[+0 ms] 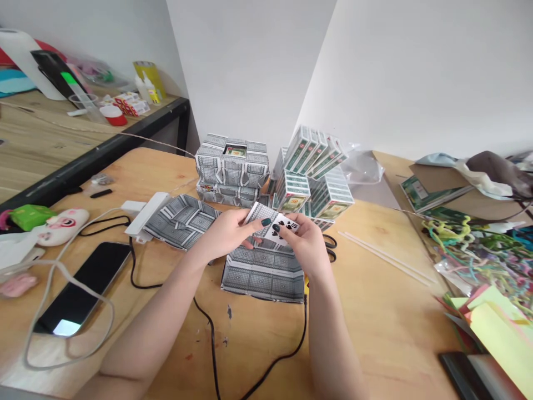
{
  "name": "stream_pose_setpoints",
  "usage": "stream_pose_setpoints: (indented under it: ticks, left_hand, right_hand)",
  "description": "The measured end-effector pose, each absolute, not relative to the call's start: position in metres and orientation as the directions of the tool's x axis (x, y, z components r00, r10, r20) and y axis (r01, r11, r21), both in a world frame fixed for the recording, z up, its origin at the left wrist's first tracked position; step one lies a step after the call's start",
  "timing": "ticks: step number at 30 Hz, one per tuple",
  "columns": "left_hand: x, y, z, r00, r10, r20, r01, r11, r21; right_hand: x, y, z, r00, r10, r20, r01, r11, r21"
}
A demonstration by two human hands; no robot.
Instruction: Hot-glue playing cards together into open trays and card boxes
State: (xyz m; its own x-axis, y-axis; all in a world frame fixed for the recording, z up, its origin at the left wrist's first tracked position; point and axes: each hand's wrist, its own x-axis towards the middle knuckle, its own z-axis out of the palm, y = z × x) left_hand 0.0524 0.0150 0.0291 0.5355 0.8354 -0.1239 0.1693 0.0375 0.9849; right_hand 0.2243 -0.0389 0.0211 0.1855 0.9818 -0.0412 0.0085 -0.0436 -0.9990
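My left hand (227, 230) and my right hand (306, 244) meet over the middle of the wooden table (375, 322), both pinching a few playing cards (272, 222). One card shows black spade pips, another shows its grey patterned back. Directly under my hands lies a flat panel of joined card backs (262, 275). A second such panel (181, 219) lies to the left. Behind them stands a box built of card backs (231, 166), and beside it a pile of card packs (314, 178).
A black phone (83, 286) with a white cable lies at the left, a black cord (208, 328) runs under my arms. Thin white sticks (383, 255) lie at the right, with pipe cleaners (470, 250) and coloured paper (495, 316) beyond. Another cluttered table (41, 139) stands far left.
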Motion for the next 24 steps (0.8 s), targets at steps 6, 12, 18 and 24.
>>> stream_pose_setpoints:
  ticks: [6, 12, 18, 24]
  left_hand:
    - [0.052, 0.019, 0.027, 0.429, 0.902, -0.051, 0.203, -0.041, 0.978]
    - [0.042, 0.030, 0.027, 0.231, 0.973, 0.015, 0.028, -0.022, 0.999]
    - [0.044, 0.033, 0.023, 0.175, 0.985, 0.006, -0.074, 0.007, 0.997]
    - [0.052, 0.029, 0.019, 0.225, 0.974, 0.021, -0.094, 0.000, 0.996]
  right_hand:
    - [0.232, -0.036, 0.015, 0.309, 0.951, -0.018, -0.025, -0.011, -1.000]
    - [0.245, -0.037, 0.018, 0.351, 0.936, 0.010, -0.042, 0.026, -0.999]
    - [0.247, -0.037, 0.020, 0.332, 0.943, 0.020, -0.070, 0.046, -0.997]
    - [0.246, -0.036, 0.017, 0.316, 0.949, 0.005, -0.067, 0.028, -0.997]
